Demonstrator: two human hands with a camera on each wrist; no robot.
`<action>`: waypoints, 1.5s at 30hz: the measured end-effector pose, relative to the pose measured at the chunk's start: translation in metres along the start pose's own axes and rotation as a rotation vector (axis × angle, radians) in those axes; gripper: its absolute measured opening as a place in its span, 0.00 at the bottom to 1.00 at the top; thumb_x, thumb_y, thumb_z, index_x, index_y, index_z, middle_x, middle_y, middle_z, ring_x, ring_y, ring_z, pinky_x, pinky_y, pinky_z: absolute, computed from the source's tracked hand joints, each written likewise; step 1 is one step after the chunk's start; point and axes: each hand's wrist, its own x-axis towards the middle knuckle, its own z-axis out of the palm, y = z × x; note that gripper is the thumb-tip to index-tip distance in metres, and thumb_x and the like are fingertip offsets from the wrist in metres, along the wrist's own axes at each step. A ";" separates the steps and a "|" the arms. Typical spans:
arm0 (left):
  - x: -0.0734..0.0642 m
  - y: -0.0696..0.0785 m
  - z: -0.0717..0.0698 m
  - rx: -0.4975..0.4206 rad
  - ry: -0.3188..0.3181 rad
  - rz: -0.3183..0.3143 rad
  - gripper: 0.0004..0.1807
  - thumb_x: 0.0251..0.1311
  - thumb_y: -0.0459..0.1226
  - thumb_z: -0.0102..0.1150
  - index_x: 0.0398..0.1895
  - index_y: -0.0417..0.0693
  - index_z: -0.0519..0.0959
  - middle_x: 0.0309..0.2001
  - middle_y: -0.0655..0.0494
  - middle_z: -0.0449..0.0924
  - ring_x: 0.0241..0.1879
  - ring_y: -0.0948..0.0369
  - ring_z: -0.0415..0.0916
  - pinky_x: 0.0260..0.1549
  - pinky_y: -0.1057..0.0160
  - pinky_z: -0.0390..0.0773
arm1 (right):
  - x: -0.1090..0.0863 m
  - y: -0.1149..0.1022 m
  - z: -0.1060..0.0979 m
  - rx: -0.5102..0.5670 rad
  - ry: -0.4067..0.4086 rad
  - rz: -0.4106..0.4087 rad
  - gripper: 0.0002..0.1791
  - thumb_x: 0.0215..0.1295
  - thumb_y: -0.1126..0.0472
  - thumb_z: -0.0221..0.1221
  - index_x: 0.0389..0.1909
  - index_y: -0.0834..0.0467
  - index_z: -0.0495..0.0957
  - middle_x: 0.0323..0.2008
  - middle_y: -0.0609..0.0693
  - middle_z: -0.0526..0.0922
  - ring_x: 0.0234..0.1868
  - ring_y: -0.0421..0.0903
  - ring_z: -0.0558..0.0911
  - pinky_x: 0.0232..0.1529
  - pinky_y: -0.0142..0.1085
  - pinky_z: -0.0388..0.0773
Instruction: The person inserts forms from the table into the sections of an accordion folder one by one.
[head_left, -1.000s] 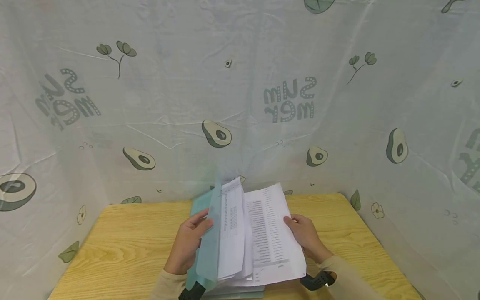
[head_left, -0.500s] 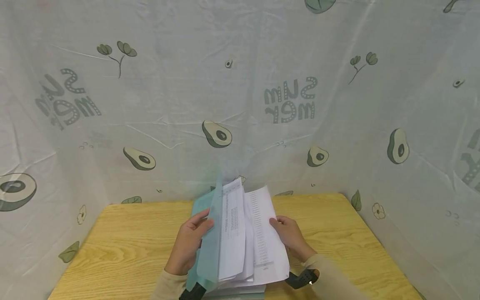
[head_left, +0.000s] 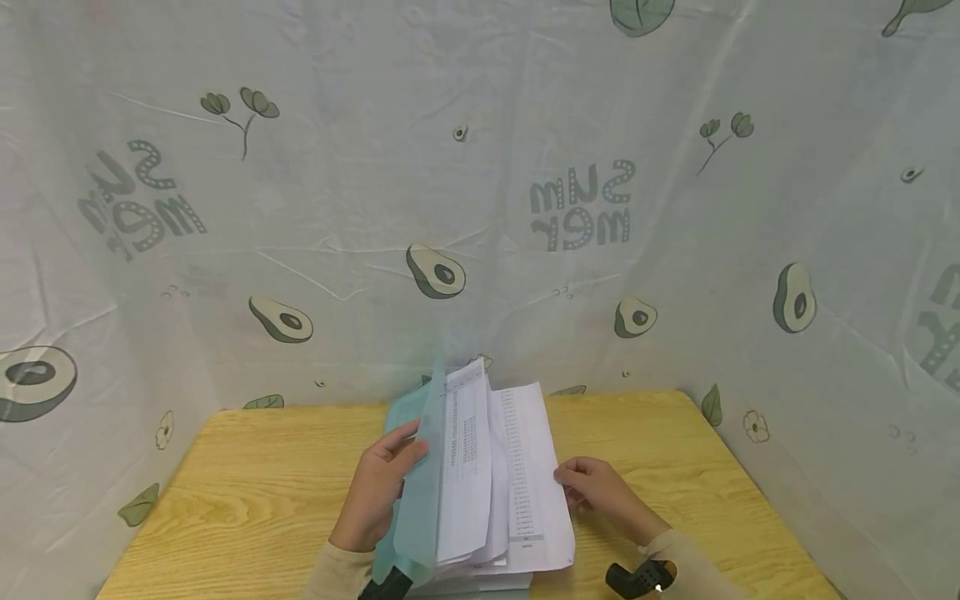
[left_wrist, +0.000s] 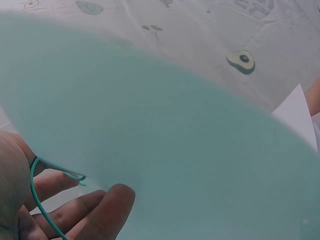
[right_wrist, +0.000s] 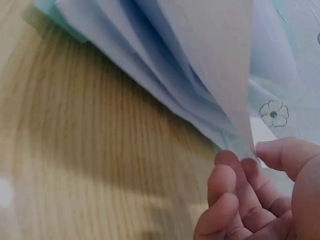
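Observation:
A translucent teal document folder stands partly opened at the front middle of the table. My left hand holds its raised cover, thumb in front and fingers behind. The left wrist view is mostly filled by that cover; a thin teal elastic cord loops by the left hand. Inside lean several printed papers. My right hand pinches the right edge of the outermost printed sheet between thumb and fingertips. In the right wrist view more sheets fan out behind this sheet.
The wooden table extends to both sides of the folder. A pale curtain printed with avocados hangs behind and along both sides. Dark bands with small devices sit on the wrists.
The outermost sheet has come left, toward the folder. My right hand moved left with it, then shifted slightly right and down along its edge. My left hand stays on the cover.

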 end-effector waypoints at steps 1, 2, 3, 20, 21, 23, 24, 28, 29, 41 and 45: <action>0.000 0.000 0.000 0.000 -0.002 0.002 0.27 0.70 0.37 0.64 0.71 0.40 0.74 0.58 0.40 0.82 0.43 0.56 0.85 0.35 0.59 0.85 | -0.001 0.002 -0.002 -0.001 -0.021 0.009 0.16 0.75 0.53 0.60 0.47 0.65 0.81 0.31 0.50 0.80 0.31 0.45 0.78 0.30 0.35 0.76; -0.001 0.001 0.000 -0.001 -0.002 0.003 0.27 0.71 0.37 0.63 0.71 0.39 0.74 0.58 0.40 0.82 0.43 0.56 0.85 0.36 0.59 0.86 | -0.002 0.005 -0.003 -0.005 -0.039 0.011 0.16 0.75 0.54 0.60 0.47 0.65 0.81 0.32 0.50 0.81 0.31 0.45 0.79 0.30 0.35 0.77; -0.001 0.001 0.000 -0.003 -0.005 0.006 0.27 0.71 0.37 0.63 0.71 0.39 0.73 0.58 0.40 0.82 0.43 0.56 0.85 0.36 0.59 0.86 | -0.003 0.006 -0.004 -0.003 -0.052 0.013 0.16 0.75 0.54 0.60 0.47 0.65 0.81 0.32 0.50 0.81 0.31 0.44 0.79 0.30 0.35 0.77; -0.002 0.003 0.001 -0.007 -0.001 0.019 0.28 0.70 0.36 0.64 0.71 0.38 0.73 0.58 0.41 0.82 0.41 0.58 0.85 0.31 0.63 0.84 | 0.006 -0.017 0.025 0.017 -0.104 -0.095 0.14 0.74 0.57 0.62 0.46 0.66 0.83 0.28 0.49 0.80 0.28 0.41 0.77 0.27 0.31 0.75; -0.002 0.003 0.001 -0.004 -0.001 0.019 0.28 0.70 0.36 0.64 0.71 0.39 0.73 0.58 0.41 0.83 0.40 0.59 0.85 0.31 0.63 0.83 | 0.008 -0.018 0.027 0.016 -0.103 -0.103 0.14 0.73 0.57 0.62 0.45 0.66 0.83 0.27 0.49 0.79 0.28 0.41 0.77 0.27 0.31 0.75; -0.003 0.003 0.001 -0.004 -0.001 0.018 0.28 0.70 0.36 0.64 0.71 0.39 0.73 0.57 0.41 0.83 0.40 0.59 0.85 0.31 0.64 0.83 | 0.010 -0.020 0.032 0.018 -0.106 -0.117 0.13 0.73 0.58 0.62 0.44 0.66 0.83 0.27 0.49 0.79 0.28 0.41 0.76 0.27 0.31 0.73; -0.003 0.003 0.001 -0.004 -0.001 0.018 0.28 0.70 0.36 0.64 0.71 0.39 0.74 0.57 0.42 0.83 0.40 0.59 0.85 0.31 0.64 0.83 | 0.011 -0.021 0.034 0.021 -0.108 -0.123 0.13 0.73 0.59 0.63 0.44 0.67 0.83 0.27 0.49 0.79 0.27 0.41 0.75 0.26 0.31 0.72; -0.003 0.004 0.001 -0.013 -0.003 0.015 0.27 0.70 0.36 0.64 0.70 0.39 0.74 0.57 0.42 0.83 0.41 0.58 0.85 0.31 0.63 0.83 | 0.015 -0.024 0.042 0.024 -0.116 -0.143 0.11 0.72 0.60 0.63 0.42 0.67 0.83 0.26 0.50 0.79 0.26 0.42 0.73 0.25 0.31 0.69; -0.003 0.004 0.001 -0.014 -0.002 0.015 0.27 0.70 0.36 0.64 0.70 0.39 0.74 0.57 0.42 0.83 0.41 0.58 0.85 0.31 0.63 0.83 | 0.016 -0.025 0.044 0.026 -0.117 -0.146 0.11 0.72 0.60 0.63 0.41 0.67 0.83 0.25 0.50 0.78 0.25 0.42 0.72 0.24 0.31 0.69; -0.003 0.004 0.001 -0.014 -0.004 0.019 0.27 0.70 0.36 0.63 0.70 0.39 0.74 0.58 0.40 0.83 0.43 0.55 0.85 0.32 0.61 0.85 | 0.021 -0.029 0.061 0.014 -0.085 -0.176 0.08 0.69 0.66 0.61 0.40 0.69 0.82 0.23 0.48 0.75 0.24 0.42 0.71 0.24 0.32 0.68; -0.002 0.003 0.001 -0.010 -0.006 0.017 0.27 0.70 0.36 0.63 0.70 0.39 0.74 0.58 0.40 0.82 0.43 0.56 0.85 0.33 0.61 0.85 | 0.022 -0.028 0.062 0.019 -0.083 -0.174 0.08 0.70 0.66 0.60 0.40 0.69 0.82 0.23 0.48 0.75 0.24 0.42 0.71 0.24 0.32 0.67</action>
